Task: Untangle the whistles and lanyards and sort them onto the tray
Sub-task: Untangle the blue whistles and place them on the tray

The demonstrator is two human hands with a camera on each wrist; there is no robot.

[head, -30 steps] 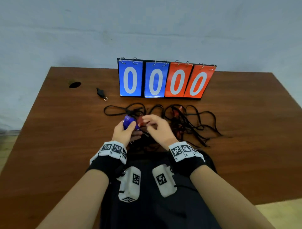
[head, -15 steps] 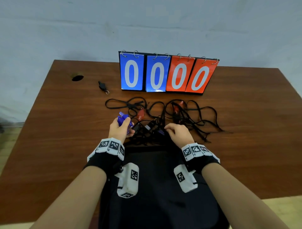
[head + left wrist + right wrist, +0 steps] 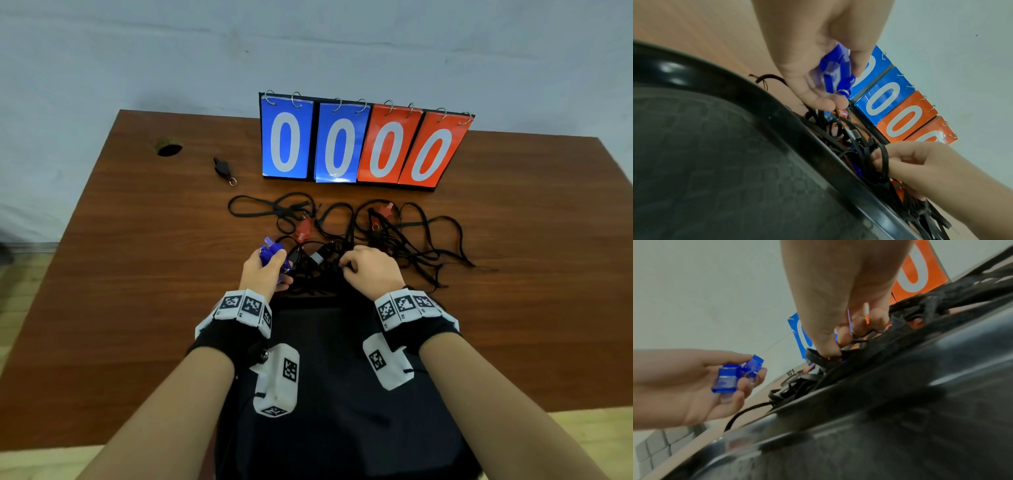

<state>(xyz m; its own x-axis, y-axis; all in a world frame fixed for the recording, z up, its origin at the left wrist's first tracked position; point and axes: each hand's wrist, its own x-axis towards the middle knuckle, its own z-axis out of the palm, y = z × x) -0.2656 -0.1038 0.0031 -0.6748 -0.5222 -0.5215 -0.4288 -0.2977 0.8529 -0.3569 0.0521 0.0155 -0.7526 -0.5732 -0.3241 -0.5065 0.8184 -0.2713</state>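
My left hand (image 3: pixel 265 270) grips a blue whistle (image 3: pixel 270 255) just past the far rim of the black tray (image 3: pixel 308 303); the whistle (image 3: pixel 835 76) lies in the palm with its ring by the fingertips, also seen as the blue whistle (image 3: pixel 729 379) in the right wrist view. My right hand (image 3: pixel 368 269) pinches a black lanyard strap (image 3: pixel 885 162) in the tangle of black lanyards (image 3: pixel 404 240) beyond the tray. Two red whistles (image 3: pixel 303 229) (image 3: pixel 385 210) lie in the tangle. A black whistle (image 3: pixel 221 168) lies apart at the far left.
A flip scoreboard (image 3: pixel 363 144) showing zeros stands at the back of the wooden table (image 3: pixel 137 291). A cable hole (image 3: pixel 168 147) is at the far left corner. The black tray's textured floor (image 3: pixel 715 162) is close to me.
The right hand left the blue whistle, moved right and took hold of a lanyard strap. The left hand kept the whistle and shifted slightly left.
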